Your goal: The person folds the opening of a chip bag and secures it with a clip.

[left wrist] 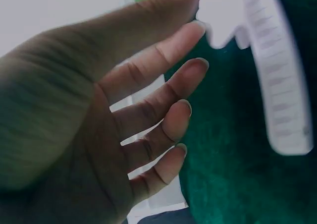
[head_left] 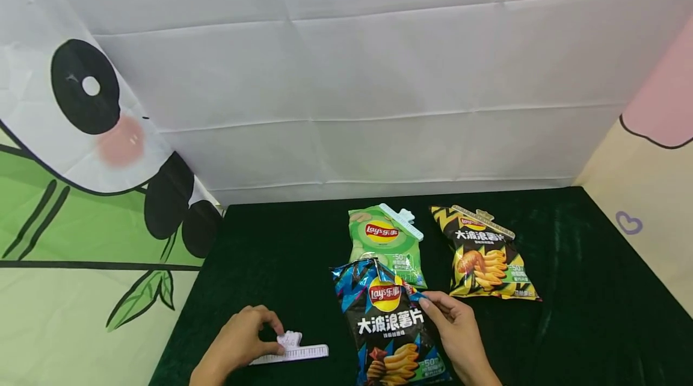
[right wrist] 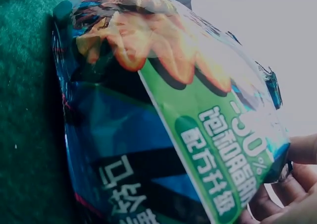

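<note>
My left hand point(head_left: 238, 338) pinches the handle of a pale lilac bag clip point(head_left: 308, 352) between thumb and forefinger, close over the dark green cloth. In the left wrist view the clip's long ribbed bar point(left wrist: 280, 85) shows beyond the fingertips, and the other fingers point(left wrist: 163, 90) are spread loosely. A blue and black bag of potato chips point(head_left: 387, 326) stands in front of me, its crimped top toward the back. My right hand point(head_left: 459, 335) grips its upper right edge with thumb and fingers. The right wrist view shows the bag's printed front point(right wrist: 163, 115) up close.
Behind the blue bag lies a green chip bag point(head_left: 368, 245) with a light blue clip point(head_left: 400, 222) across its top corner. Further right is a yellow and black chip bag point(head_left: 482, 266) with a yellowish clip point(head_left: 483, 222). A white cloth wall point(head_left: 379, 85) rises behind the table.
</note>
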`<state>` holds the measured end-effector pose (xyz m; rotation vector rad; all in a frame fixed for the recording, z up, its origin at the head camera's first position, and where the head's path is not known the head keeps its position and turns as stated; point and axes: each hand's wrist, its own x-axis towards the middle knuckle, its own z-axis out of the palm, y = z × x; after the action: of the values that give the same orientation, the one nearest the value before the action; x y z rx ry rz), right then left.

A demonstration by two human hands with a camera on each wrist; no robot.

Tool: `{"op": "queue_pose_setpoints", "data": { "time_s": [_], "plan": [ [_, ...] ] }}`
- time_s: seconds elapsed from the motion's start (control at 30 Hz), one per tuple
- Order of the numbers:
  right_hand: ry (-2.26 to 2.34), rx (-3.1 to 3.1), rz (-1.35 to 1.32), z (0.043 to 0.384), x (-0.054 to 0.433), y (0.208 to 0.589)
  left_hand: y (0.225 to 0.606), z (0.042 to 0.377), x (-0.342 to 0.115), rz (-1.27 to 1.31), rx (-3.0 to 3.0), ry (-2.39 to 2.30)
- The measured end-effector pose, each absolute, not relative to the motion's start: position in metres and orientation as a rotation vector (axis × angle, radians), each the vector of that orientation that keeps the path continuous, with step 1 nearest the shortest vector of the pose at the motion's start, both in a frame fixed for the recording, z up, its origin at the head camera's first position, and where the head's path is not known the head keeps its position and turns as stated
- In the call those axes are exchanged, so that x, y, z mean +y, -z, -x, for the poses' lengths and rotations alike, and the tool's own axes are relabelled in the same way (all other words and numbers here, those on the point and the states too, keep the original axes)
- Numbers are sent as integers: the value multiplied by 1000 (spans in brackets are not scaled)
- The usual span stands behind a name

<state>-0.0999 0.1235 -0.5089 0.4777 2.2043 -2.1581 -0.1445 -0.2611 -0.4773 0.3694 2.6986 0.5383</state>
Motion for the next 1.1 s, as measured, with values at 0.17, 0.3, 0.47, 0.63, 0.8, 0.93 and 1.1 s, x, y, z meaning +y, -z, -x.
{"op": "queue_pose_setpoints", "data": {
  "time_s": [0.17, 0.3, 0.47, 0.63, 0.8, 0.93, 1.1],
  "plan": [
    [2150, 2194, -494, 100, 123, 507, 486, 145, -260, -403, 2647, -596],
    [2153, 2180, -498, 100, 123, 508, 491, 143, -258, -368, 2629, -670],
    [2159, 2158, -497, 100, 123, 509, 493, 140, -260, -381, 2629, -693],
    [2173, 2148, -503, 99, 123, 509, 482, 142, -266, -490, 2560, -747],
    [2184, 2155, -455, 100, 120, 509, 457, 152, -272, -445, 2569, -738],
    [2214, 2137, -444, 100, 117, 509, 427, 166, -266, -504, 2742, -690],
    [2242, 2094, -487, 97, 114, 510, 388, 185, -243, -734, 2998, -579]
  ]
}}
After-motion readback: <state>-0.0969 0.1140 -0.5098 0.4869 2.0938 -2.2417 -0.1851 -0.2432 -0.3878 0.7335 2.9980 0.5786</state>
